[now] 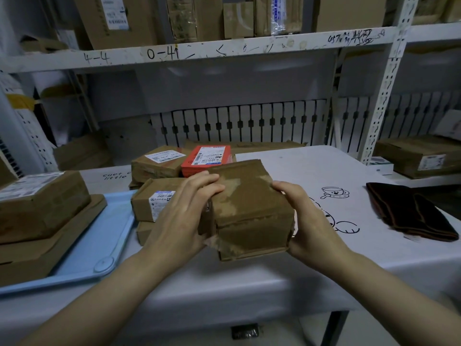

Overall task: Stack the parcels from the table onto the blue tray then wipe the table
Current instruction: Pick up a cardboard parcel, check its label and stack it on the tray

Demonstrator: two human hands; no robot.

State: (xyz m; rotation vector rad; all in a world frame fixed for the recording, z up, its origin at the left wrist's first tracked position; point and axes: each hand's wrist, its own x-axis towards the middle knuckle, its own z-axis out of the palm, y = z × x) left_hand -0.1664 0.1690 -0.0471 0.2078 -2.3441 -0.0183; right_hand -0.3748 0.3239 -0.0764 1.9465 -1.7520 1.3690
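White metal shelving point(224, 49) holds cardboard boxes point(119, 18) above a slatted panel point(239, 121).

Bare forearms, left hand point(182, 211) and right hand point(311, 221) ungloved, ringless.

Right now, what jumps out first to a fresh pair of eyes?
Both hands, left hand and right hand, clamp a taped brown parcel at centre. Behind it, a red parcel tops the unsorted pile. The blue tray at left already holds stacked boxes; a dark cloth lies at right.
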